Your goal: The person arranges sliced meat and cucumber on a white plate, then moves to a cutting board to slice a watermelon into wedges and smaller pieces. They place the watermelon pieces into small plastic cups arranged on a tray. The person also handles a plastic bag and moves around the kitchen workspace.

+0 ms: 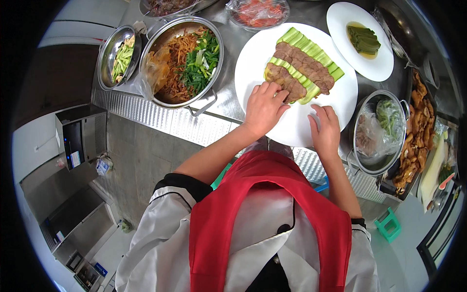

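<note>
A large white round plate [255, 65] lies before me on a steel counter. Rows of sliced cucumber [313, 47] alternate on it with overlapping slices of cooked meat [304, 62]. My left hand [268, 104] rests over the plate's near left side, its fingertips touching the edge of the nearer row of meat slices [286, 82]. Its fingers are bent and somewhat apart, with nothing visibly lifted. Over the near right side hovers my right hand [324, 124], thumb and fingers apart and holding nothing, a short way from the cucumber and meat.
Left stands a steel pot [219, 54] of shredded food and chopped greens, beside a smaller bowl [104, 69]. A white plate [335, 22] of green slices sits far right. Near right are a steel pot [355, 131] with bagged food and a tray of browned meat [419, 135].
</note>
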Action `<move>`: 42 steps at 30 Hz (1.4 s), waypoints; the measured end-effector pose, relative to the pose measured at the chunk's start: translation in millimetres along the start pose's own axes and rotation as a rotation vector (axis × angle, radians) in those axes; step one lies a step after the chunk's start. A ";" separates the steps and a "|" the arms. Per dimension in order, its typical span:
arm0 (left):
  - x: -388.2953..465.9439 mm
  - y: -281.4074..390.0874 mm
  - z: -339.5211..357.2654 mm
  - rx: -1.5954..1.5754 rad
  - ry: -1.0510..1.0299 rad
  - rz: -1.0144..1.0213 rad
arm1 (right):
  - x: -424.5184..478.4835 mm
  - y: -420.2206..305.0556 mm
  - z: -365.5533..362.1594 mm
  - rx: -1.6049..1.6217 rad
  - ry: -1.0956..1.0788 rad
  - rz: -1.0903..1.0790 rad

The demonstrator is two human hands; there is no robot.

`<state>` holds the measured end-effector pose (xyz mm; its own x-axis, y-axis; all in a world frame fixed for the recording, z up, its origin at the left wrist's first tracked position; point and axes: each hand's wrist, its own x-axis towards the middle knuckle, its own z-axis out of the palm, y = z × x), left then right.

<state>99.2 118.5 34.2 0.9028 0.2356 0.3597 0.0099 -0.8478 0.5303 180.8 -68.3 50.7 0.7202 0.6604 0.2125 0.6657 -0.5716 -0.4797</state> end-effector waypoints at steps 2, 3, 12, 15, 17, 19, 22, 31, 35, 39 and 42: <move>5.0 3.3 3.9 0.007 -0.016 0.009 | 5.5 -0.5 3.3 -0.012 0.014 -0.003; 8.0 4.0 5.4 0.013 -0.025 0.014 | 11.6 -1.4 6.8 -0.021 0.023 0.000; 12.1 2.4 13.4 0.047 -0.031 0.022 | 34.4 -4.3 21.2 -0.121 0.016 -0.002; 11.1 2.7 14.9 0.029 -0.020 0.019 | 34.0 -2.4 22.4 -0.126 0.016 -0.003; 10.1 2.2 14.8 0.023 -0.021 0.016 | 32.8 -3.6 21.7 -0.115 0.019 0.004; 9.9 2.6 12.9 0.015 -0.022 -0.003 | 31.7 -6.9 17.1 -0.090 0.027 0.011; 0.0 6.1 1.5 -0.005 -0.015 -0.035 | 22.3 -8.5 13.2 -0.022 0.019 -0.072; -38.8 -20.0 -36.1 -0.049 0.285 -0.282 | -47.2 -13.7 -33.3 0.231 -0.038 0.180; -47.8 -17.1 -45.5 -0.254 0.229 -0.401 | -89.6 10.0 -27.2 0.405 -0.011 0.513; -46.3 -10.8 -48.3 -0.281 0.218 -0.455 | -94.9 26.5 -7.8 0.694 0.022 0.741; -49.7 -14.8 -44.4 -0.155 0.165 -0.406 | -84.1 33.7 5.9 0.872 0.068 0.778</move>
<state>35.1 140.4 42.6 0.7586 0.6167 0.2105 0.2724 -0.5936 0.7572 141.5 -140.2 11.6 0.9010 0.2372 -0.3633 -0.2998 -0.2649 -0.9165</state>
